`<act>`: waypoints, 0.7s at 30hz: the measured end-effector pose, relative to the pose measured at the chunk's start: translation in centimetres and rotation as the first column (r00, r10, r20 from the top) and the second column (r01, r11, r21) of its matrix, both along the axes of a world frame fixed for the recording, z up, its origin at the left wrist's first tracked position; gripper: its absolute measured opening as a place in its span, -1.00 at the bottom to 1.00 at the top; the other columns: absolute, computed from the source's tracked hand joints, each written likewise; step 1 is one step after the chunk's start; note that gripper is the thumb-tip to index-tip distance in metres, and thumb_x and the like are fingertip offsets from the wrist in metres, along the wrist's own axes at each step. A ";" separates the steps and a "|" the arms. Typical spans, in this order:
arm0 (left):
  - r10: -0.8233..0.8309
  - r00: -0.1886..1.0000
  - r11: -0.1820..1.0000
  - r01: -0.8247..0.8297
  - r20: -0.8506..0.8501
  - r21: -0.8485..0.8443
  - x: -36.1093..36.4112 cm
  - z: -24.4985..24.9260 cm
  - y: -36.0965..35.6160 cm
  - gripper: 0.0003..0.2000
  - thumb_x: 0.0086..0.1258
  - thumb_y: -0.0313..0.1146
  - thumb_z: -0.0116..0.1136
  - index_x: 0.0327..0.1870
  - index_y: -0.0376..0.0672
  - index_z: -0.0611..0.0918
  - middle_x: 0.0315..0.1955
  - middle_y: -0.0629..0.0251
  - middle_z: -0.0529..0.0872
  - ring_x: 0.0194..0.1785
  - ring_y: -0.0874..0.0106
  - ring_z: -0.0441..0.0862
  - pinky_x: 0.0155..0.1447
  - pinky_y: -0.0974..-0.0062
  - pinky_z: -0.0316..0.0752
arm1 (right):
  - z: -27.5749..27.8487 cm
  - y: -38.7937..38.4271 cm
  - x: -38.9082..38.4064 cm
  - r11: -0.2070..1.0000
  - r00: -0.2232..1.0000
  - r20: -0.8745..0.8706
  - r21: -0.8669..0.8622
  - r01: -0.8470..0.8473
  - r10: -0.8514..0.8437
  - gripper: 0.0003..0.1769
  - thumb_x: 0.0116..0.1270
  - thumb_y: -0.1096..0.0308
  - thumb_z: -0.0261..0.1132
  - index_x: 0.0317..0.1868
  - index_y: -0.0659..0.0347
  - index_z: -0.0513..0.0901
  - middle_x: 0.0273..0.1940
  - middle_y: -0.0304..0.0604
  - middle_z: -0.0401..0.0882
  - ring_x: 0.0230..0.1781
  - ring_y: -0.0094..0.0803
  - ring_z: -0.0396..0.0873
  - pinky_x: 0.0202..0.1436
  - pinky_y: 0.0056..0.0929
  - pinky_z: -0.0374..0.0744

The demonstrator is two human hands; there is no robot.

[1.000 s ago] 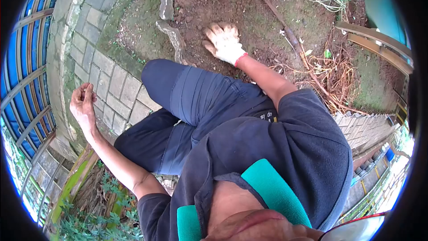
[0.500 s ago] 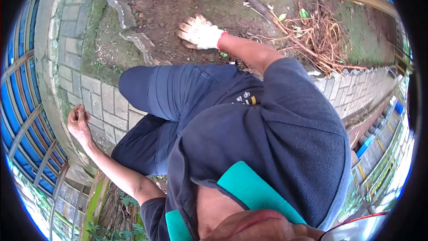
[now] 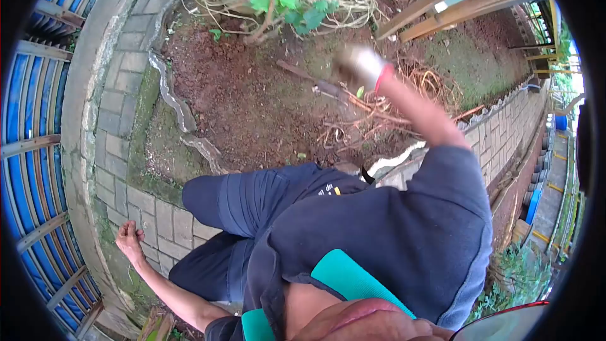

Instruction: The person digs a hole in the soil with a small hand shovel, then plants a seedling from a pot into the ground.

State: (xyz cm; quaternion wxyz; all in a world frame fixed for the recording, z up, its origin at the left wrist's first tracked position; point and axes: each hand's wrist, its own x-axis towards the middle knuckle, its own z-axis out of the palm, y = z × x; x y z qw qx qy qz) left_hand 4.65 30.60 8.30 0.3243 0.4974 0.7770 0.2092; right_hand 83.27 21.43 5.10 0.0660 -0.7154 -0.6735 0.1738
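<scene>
My right hand (image 3: 365, 68), in a white glove with soil-stained fingers and a red cuff, is raised over the garden bed. Motion smears its fingers, so I cannot make out whether it holds anything. It is nearest to a tangled heap of brown roots and dry stems (image 3: 435, 86), beside a long stick (image 3: 323, 84) lying on the soil. My bare left hand (image 3: 130, 241) hangs out past my knees above the paved path. Its fingers are loosely bent and slightly apart, with nothing seen in them.
Reddish soil (image 3: 240, 88) is edged by a wavy pale border (image 3: 169, 96). Leafy vines (image 3: 303, 9) with pale looping stems stand at the far side. Wooden poles (image 3: 473, 9) slant in at upper right. The brick path (image 3: 142, 205) runs beside a blue slatted fence (image 3: 31, 151).
My gloved right hand has left the bare soil and swung right, over beside the root heap. My left hand stays much as it was. The view has tilted, bringing the leafy vines into sight.
</scene>
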 end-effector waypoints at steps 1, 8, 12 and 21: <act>-0.015 1.000 1.000 0.015 -0.007 -0.007 0.2 -0.2 0.4 -0.74 0.35 -0.28 0.29 -0.14 -0.32 0.69 -0.43 0.32 0.65 -0.51 0.57 0.59 -0.45 0.64 0.53 | 1.6 1.7 3.4 0.988 0.954 0.300 0.149 -0.037 -0.009 -0.70 0.32 0.17 0.22 -0.11 0.21 0.66 -0.24 -0.02 0.69 -0.25 -0.12 0.68 -0.24 -0.23 0.65; -0.028 0.997 1.000 0.028 0.070 -0.004 -0.3 -0.3 0.2 -0.76 0.36 -0.31 0.31 -0.13 -0.33 0.68 -0.43 0.35 0.67 -0.50 0.58 0.60 -0.43 0.66 0.54 | -1.0 2.0 6.1 0.707 0.751 -0.191 0.253 0.660 -0.632 -0.31 0.33 -0.11 0.11 0.28 0.24 0.49 0.26 0.16 0.42 0.17 0.12 0.49 0.33 -0.09 0.42; 0.006 1.000 0.999 -0.005 0.020 -0.045 -0.2 -0.5 0.3 -0.74 0.35 -0.32 0.32 -0.09 -0.35 0.68 -0.40 0.33 0.69 -0.48 0.57 0.63 -0.42 0.68 0.56 | -9.1 -8.9 -3.3 0.864 0.886 0.248 -0.231 0.447 -0.392 -0.46 0.25 0.06 0.17 0.06 0.33 0.60 -0.06 0.22 0.63 0.03 0.04 0.60 0.16 -0.12 0.54; -0.054 0.998 0.992 0.049 -0.043 -0.112 0.2 -1.5 2.1 -0.65 0.35 -0.28 0.32 -0.02 -0.41 0.66 -0.30 0.22 0.73 -0.43 0.53 0.67 -0.36 0.64 0.61 | -9.8 -14.4 -7.5 0.993 0.948 0.312 -0.066 0.094 -0.069 -0.55 0.14 0.30 0.26 0.08 0.17 0.55 -0.12 0.05 0.60 -0.08 -0.04 0.60 0.00 -0.11 0.55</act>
